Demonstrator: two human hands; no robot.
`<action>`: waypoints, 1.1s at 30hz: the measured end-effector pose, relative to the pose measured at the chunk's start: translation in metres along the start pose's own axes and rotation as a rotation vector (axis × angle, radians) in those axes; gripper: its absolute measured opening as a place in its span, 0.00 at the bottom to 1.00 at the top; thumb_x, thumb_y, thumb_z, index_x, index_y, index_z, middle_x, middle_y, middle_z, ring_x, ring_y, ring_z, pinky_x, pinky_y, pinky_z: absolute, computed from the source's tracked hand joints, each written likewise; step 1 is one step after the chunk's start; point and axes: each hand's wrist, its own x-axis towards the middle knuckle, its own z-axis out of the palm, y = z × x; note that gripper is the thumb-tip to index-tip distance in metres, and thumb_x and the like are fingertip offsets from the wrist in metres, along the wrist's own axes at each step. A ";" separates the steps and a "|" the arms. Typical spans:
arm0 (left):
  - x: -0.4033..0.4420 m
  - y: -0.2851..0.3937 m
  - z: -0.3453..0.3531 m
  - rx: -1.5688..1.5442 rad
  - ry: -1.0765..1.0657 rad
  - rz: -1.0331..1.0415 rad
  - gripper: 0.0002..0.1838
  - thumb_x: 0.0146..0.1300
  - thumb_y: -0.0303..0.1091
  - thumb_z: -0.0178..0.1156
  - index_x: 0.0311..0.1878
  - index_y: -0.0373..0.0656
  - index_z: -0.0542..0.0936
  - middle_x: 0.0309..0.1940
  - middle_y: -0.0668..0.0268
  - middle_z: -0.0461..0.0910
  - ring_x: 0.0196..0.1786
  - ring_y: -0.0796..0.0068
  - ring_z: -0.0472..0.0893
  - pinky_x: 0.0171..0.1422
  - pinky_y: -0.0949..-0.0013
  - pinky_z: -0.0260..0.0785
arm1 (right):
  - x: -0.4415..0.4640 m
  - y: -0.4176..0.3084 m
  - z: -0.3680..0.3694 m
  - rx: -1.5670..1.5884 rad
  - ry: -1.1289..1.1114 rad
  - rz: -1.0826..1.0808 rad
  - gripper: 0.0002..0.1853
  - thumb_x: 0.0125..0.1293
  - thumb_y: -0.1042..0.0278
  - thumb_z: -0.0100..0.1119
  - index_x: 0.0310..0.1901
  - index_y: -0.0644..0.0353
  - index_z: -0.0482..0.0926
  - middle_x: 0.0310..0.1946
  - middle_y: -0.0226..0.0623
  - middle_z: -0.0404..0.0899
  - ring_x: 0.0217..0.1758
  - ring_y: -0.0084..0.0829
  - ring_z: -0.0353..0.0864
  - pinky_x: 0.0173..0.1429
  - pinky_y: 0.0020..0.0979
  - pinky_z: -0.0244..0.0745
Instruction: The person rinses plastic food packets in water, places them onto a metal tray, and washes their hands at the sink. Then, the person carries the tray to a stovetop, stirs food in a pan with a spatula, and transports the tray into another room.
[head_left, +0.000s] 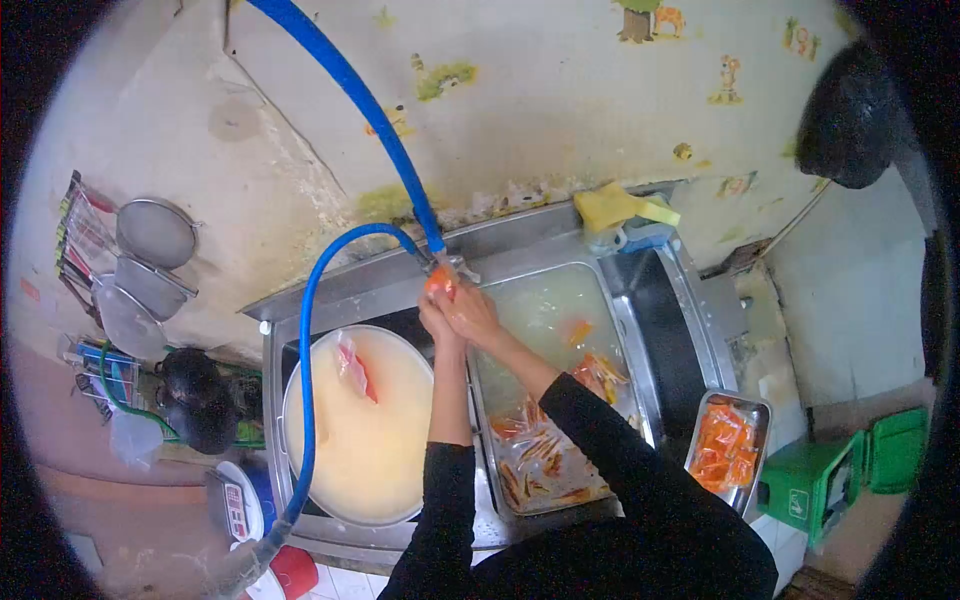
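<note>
My left hand (435,322) and my right hand (470,312) are close together under the tap (455,268), at the back of the steel sink. Both are closed around a small orange-red piece (440,282); what kind it is, I cannot make out. Below and left of my hands stands a large round basin (365,465) of cloudy yellowish water, with a clear plastic packet (355,372) with something red floating in it. To the right, a rectangular steel tray (484,420) holds water and several orange and brown pieces, some seemingly in clear plastic.
A blue hose (310,330) loops from the tap past the basin's left side. Yellow sponges or cloths (610,207) lie on the back ledge. A small steel tray (765,420) of orange packets and a green bin (800,490) stand right. Strainers (155,235) hang on the left wall.
</note>
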 end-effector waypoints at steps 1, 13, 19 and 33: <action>0.002 -0.002 -0.001 -0.001 -0.002 -0.008 0.18 0.62 0.43 0.39 0.45 0.42 0.72 0.37 0.63 0.76 0.40 0.68 0.75 0.49 0.65 0.67 | -0.008 -0.008 -0.008 0.004 0.059 -0.017 0.30 0.59 0.51 0.46 0.64 0.44 0.56 0.37 0.57 0.75 0.39 0.53 0.76 0.44 0.48 0.70; -0.049 0.038 -0.013 -0.558 -0.703 -0.320 0.41 0.56 0.67 0.40 0.63 0.42 0.59 0.61 0.56 0.61 0.62 0.60 0.62 0.66 0.54 0.49 | 0.011 0.008 -0.013 0.275 -0.010 -0.182 0.16 0.51 0.64 0.52 0.43 0.53 0.76 0.32 0.49 0.78 0.38 0.43 0.79 0.41 0.41 0.73; -0.055 0.025 -0.057 -0.114 -0.008 -0.285 0.32 0.59 0.60 0.43 0.60 0.48 0.64 0.62 0.58 0.60 0.63 0.58 0.60 0.66 0.53 0.48 | -0.010 0.056 -0.005 0.079 0.061 -0.197 0.14 0.51 0.60 0.57 0.31 0.63 0.77 0.28 0.51 0.78 0.33 0.45 0.79 0.38 0.41 0.72; -0.114 -0.004 -0.078 0.647 -0.085 -0.238 0.23 0.61 0.50 0.46 0.51 0.43 0.71 0.43 0.65 0.74 0.41 0.73 0.74 0.44 0.74 0.64 | -0.334 0.164 -0.205 0.155 0.123 0.064 0.28 0.59 0.58 0.53 0.61 0.54 0.62 0.29 0.28 0.75 0.25 0.22 0.73 0.31 0.27 0.70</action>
